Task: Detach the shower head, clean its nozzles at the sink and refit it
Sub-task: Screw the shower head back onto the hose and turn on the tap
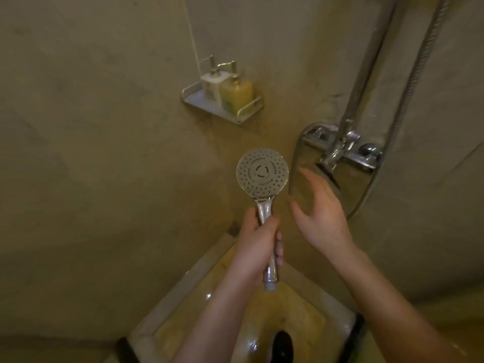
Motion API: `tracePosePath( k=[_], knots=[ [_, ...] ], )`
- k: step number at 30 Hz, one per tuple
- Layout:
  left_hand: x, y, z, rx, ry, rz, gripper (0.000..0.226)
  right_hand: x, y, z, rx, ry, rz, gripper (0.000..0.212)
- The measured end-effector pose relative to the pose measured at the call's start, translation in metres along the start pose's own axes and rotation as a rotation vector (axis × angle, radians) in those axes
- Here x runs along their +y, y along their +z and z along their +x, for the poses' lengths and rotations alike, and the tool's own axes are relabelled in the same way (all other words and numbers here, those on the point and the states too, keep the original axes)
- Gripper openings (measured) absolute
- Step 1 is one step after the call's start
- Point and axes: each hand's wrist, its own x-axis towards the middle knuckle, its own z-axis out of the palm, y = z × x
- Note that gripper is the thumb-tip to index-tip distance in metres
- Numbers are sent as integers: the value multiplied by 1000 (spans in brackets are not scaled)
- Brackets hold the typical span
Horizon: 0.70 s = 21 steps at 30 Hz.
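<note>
Shower head (262, 173) held upright in a dim shower corner, its round nozzle face turned toward the camera, with rings of small holes around a central disc. The left hand (258, 247) grips its chrome handle, fingers and thumb wrapped around the middle of the shaft. The handle's threaded lower end sticks out below the hand with no hose joined to it.

The right hand (323, 213) hovers just beside the shower head, to its right, fingers spread and relaxed, holding nothing and not touching the head.

Beyond that hand, a chrome mixer valve (345, 150) is fixed to the right-hand wall, with a riser pipe (366, 74) running up from it. A ribbed metal hose (419, 64) hangs from the top right corner and loops down below the valve; where its free end lies cannot be made out.

On the wall at the corner sits a small metal shelf (243, 111). It carries two pump bottles side by side: a white bottle (210, 83) on the left and a yellow bottle (237, 94) on the right, touching or nearly so.

Below the forearms, the shower tray (183, 292) shows a pale raised rim.
</note>
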Motion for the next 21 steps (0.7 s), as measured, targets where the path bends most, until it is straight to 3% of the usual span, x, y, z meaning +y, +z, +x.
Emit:
tracePosePath(
  k=[2,6,10,15,21],
  knots=[
    [14,14,15,-44,79,75,5,-1,-15,16,31,-10,-5,61],
    [48,41,43,-99,206,138,23,-1,-46,49,92,-19,-41,58],
    [79,64,63,-177,303,120,10,-11,-80,70,214,-47,-107,55],
    [128,87,74,-326,442,136,13,-41,-133,96,301,-120,-193,49],
    [187,104,74,-480,550,145,6,-104,-231,153,506,-329,-347,21]
  ],
)
